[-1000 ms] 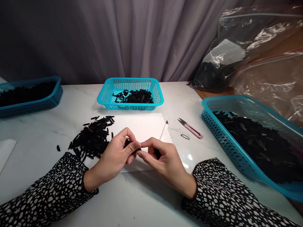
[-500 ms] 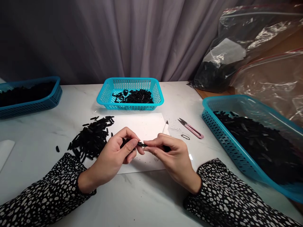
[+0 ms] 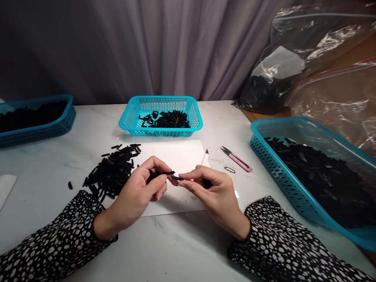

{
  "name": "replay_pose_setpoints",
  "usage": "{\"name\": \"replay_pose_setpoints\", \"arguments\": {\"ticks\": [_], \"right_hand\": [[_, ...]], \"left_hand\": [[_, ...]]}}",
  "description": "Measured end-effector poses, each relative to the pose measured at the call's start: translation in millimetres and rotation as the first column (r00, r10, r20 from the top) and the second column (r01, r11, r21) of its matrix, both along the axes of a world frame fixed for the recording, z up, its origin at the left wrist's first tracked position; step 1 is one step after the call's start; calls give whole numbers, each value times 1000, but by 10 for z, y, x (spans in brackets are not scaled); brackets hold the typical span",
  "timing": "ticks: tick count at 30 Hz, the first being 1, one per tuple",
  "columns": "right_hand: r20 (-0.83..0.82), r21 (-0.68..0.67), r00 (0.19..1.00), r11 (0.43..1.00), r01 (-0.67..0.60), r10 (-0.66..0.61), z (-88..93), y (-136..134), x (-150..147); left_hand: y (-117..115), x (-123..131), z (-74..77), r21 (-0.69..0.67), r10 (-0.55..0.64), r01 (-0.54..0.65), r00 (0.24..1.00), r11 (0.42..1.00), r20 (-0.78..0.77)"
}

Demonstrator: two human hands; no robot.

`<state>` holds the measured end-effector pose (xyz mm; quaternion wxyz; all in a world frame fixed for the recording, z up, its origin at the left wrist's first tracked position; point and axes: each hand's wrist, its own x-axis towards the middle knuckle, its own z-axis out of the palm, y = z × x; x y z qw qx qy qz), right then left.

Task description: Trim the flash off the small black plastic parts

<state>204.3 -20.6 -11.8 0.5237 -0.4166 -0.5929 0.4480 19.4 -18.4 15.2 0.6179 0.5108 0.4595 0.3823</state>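
Observation:
My left hand (image 3: pixel 145 182) is closed around several small black elongated pieces (image 3: pixel 158 173), one of which sticks out past the fingertips. Between its thumb and forefinger, my right hand (image 3: pixel 213 188) pinches another black piece (image 3: pixel 177 178), right beside the left fingertips. Something dark also shows inside the curled right fingers, mostly hidden. Both hands are above a white sheet (image 3: pixel 179 152) dotted with black specks. Beside my left hand, a heap of the same black pieces (image 3: pixel 114 172) lies partly on the sheet. What exactly the pieces are, I cannot tell.
A blue basket (image 3: pixel 161 133) with black pieces stands behind the sheet. Other filled baskets are at far left (image 3: pixel 69 113) and right (image 3: pixel 264 164). Pink-handled thread snips (image 3: pixel 237 158), a dark loop (image 3: pixel 230 170) and a white pointed tool (image 3: pixel 205 158) lie right. Clear bags (image 3: pixel 279 64) stand back right.
My left hand has drawn slightly left, apart from the piece in my right fingers. A black piece now shows along its fingertips. My right hand stays almost in place.

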Motion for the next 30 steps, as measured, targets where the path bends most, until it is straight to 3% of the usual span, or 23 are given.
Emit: {"name": "replay_pose_setpoints", "arguments": {"ticks": [17,20,23,25,30], "right_hand": [[-65,-158,997,986,-57,48,-8,62,8],[-279,-266,956,950,-163,86,-14,66,15],[-560,-344,823,878,-333,93,-7,82,27],[-634,-337,767,857,-389,98,1,96,30],[-502,-368,855,862,-349,132,-17,97,5]], "left_hand": [[54,8,-70,46,72,-70,997,996,-21],[46,2,-70,47,77,-75,996,996,-37],[34,0,-69,39,85,-83,995,996,-51],[28,1,-66,47,90,-87,994,995,-58],[21,6,-45,114,75,-65,993,991,-86]]}}
